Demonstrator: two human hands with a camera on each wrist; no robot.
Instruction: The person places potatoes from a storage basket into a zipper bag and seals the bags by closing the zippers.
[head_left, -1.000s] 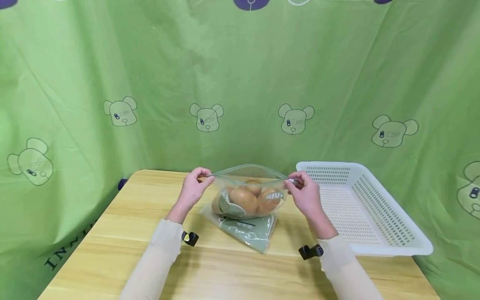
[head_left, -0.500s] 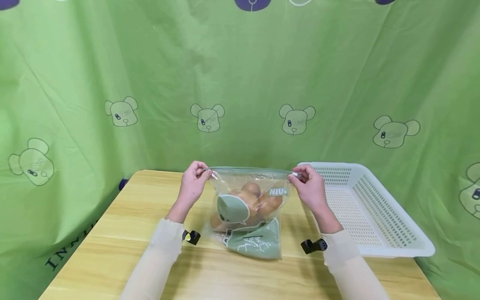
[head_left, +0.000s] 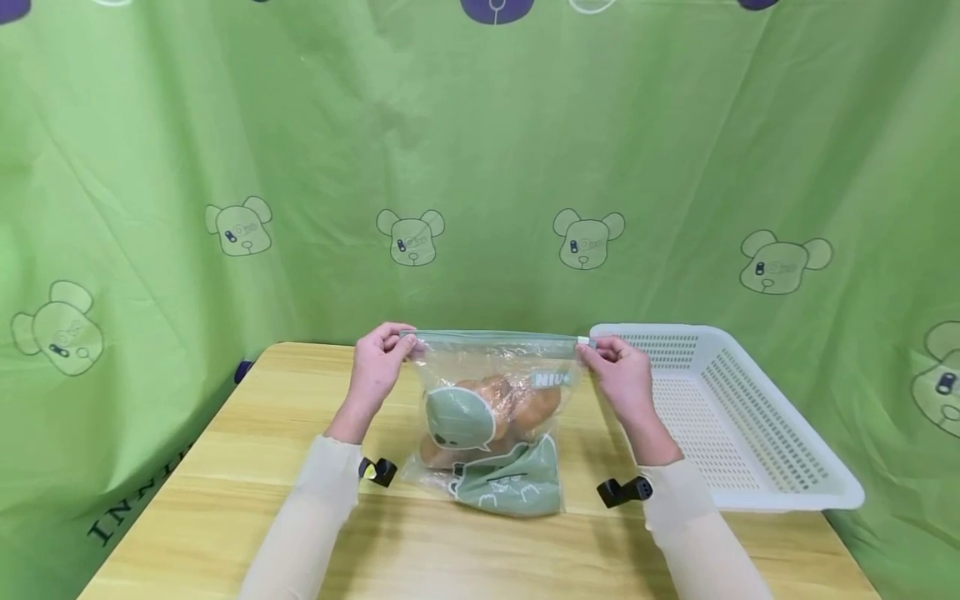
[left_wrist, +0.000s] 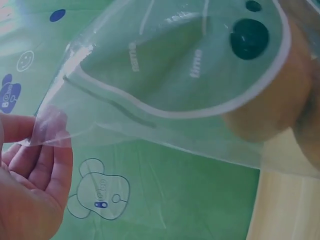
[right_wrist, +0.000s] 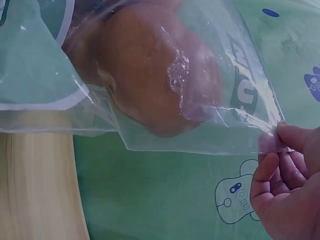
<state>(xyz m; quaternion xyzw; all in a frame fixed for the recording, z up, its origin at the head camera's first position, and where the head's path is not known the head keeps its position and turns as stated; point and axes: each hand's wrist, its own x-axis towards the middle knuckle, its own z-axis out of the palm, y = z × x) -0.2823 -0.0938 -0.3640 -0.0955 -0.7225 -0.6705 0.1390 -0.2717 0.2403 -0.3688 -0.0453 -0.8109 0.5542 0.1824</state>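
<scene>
A clear zip bag [head_left: 456, 417] with green printing stands upright over the table, its green zip strip [head_left: 495, 337] stretched taut and straight. Several smooth brown rounded pieces, like bread rolls [head_left: 536, 408], sit inside, partly hidden by the print. My left hand [head_left: 377, 367] pinches the strip's left end between thumb and fingers. At the other end, my right hand [head_left: 622, 373] pinches the top corner beside a small white slider [head_left: 582, 340]. Both wrist views show the clear film held between thumb and fingers, with a brown roll [right_wrist: 160, 75] close behind the film in the right wrist view.
A white slotted plastic basket [head_left: 813, 450] stands on the right of the wooden table [head_left: 247, 467], close to my right forearm. Behind the table hangs a green curtain [head_left: 480, 150] with bear prints. Wrist cameras [head_left: 618, 492] sit at both cuffs.
The bag's mouth, bowed apart a second ago, has been pulled straight with its edges together. Both hands have risen slightly and spread apart, and the bag's front now hangs more upright.
</scene>
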